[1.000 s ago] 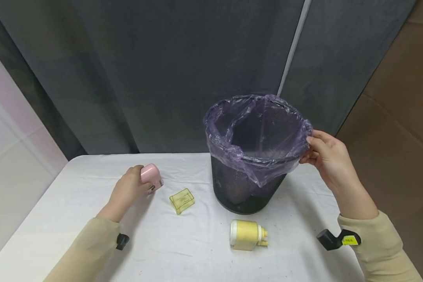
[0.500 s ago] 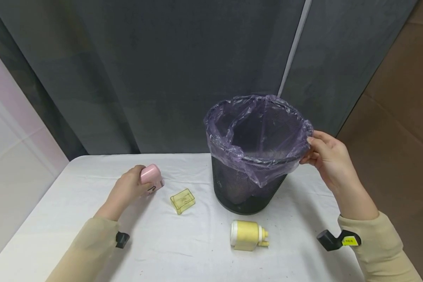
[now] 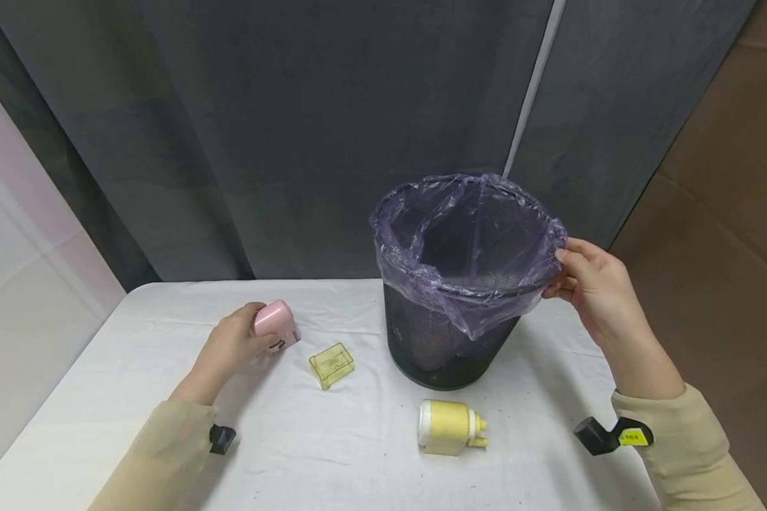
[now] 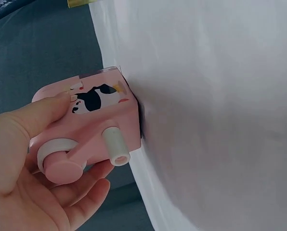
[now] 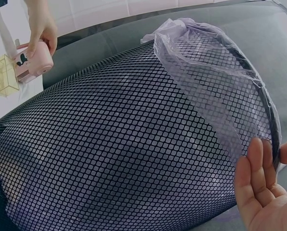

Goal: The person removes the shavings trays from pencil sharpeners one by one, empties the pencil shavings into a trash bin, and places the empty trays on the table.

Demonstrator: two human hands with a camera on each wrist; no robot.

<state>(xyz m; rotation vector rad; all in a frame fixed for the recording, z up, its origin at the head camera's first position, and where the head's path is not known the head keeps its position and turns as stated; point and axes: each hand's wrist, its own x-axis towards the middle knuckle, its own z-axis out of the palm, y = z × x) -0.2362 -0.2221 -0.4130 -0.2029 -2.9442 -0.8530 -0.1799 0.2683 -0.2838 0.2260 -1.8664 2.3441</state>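
Observation:
My left hand [image 3: 229,345] grips a pink crank pencil sharpener [image 3: 277,325] that stands at the back left of the table. In the left wrist view the sharpener [image 4: 93,115] shows a printed cartoon, a crank arm and a white handle knob; the thumb lies on the printed side and the fingers curl beneath. A translucent yellow drawer [image 3: 332,365] lies just right of it. With thumb and fingers my right hand [image 3: 597,291] pinches the rim of a black mesh waste bin [image 3: 450,348]. A purple bag [image 3: 479,312] lines the bin and folds over its rim.
A yellow and white crank pencil sharpener [image 3: 447,426] lies in front of the bin. The white cloth-covered table [image 3: 319,461] ends at a dark curtain [image 3: 326,142] behind. Brown board [image 3: 729,177] stands at the right, a pale panel [image 3: 25,248] at the left.
The pink sharpener has shifted very slightly to the right with the left hand. The right hand stays on the bin's rim.

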